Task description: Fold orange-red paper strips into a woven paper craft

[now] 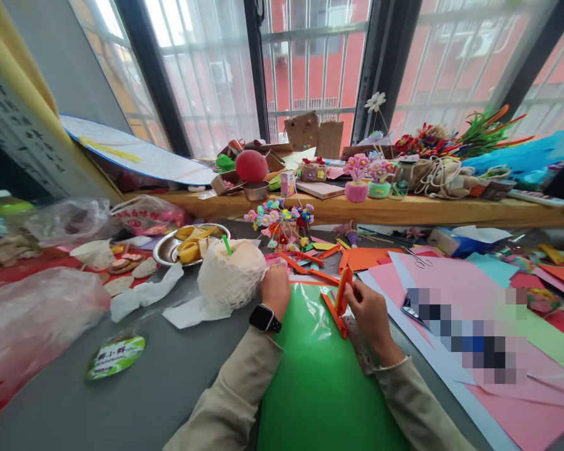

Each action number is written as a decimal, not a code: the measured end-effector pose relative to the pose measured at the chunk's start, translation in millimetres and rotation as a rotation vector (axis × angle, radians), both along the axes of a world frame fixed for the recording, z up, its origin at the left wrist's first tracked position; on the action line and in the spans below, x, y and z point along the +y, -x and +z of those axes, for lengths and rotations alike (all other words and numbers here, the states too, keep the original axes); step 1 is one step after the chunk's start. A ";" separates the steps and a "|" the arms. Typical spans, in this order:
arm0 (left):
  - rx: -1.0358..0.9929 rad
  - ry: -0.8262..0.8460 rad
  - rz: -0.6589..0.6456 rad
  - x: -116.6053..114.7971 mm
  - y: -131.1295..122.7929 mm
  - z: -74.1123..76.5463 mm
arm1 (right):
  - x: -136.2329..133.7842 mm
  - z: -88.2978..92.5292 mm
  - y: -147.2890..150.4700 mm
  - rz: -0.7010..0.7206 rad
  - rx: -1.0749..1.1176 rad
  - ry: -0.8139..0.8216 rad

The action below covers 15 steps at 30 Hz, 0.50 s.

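Observation:
My right hand [367,307] pinches an upright folded orange paper piece [343,292] above the green sheet [317,376]. Another folded orange strip [333,314] lies slanted on the sheet, just left of that hand. My left hand [276,289], with a black watch on its wrist, has its fingers curled at the sheet's upper left edge, beside the coconut in white netting [230,279]; whatever its fingers hold is hidden. More orange strips [305,263] lie beyond both hands, near a larger orange sheet [366,258].
Pink paper [521,407] and scissors [420,258] lie on the right. At the left are a metal bowl [163,252] with peels, tissues, a green label [116,357] and plastic bags [51,313]. Pipe-cleaner flowers [282,222] stand ahead, below a crowded wooden ledge [225,210].

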<state>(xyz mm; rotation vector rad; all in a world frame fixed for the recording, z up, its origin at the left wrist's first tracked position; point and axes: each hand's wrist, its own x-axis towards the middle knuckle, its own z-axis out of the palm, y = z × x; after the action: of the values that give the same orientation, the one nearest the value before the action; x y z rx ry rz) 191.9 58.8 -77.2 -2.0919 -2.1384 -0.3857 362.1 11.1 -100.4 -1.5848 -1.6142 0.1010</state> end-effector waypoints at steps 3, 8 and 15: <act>0.027 -0.020 0.025 -9.5 -3.9 13.9 | 0.6 -1.4 -0.8 -0.016 0.002 0.004; -0.011 -0.101 0.009 -27.9 -12.9 36.6 | 0.6 -2.0 -0.6 -0.011 -0.009 0.026; -0.545 -0.272 -0.424 -30.6 -32.9 32.2 | 1.3 -1.6 -0.4 -0.007 -0.011 0.042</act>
<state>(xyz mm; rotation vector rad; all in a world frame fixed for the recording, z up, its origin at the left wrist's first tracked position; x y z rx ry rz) 224.8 28.2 -45.0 -2.4556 -1.6908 -1.3450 362.5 12.4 -102.1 -1.6255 -1.6241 0.1229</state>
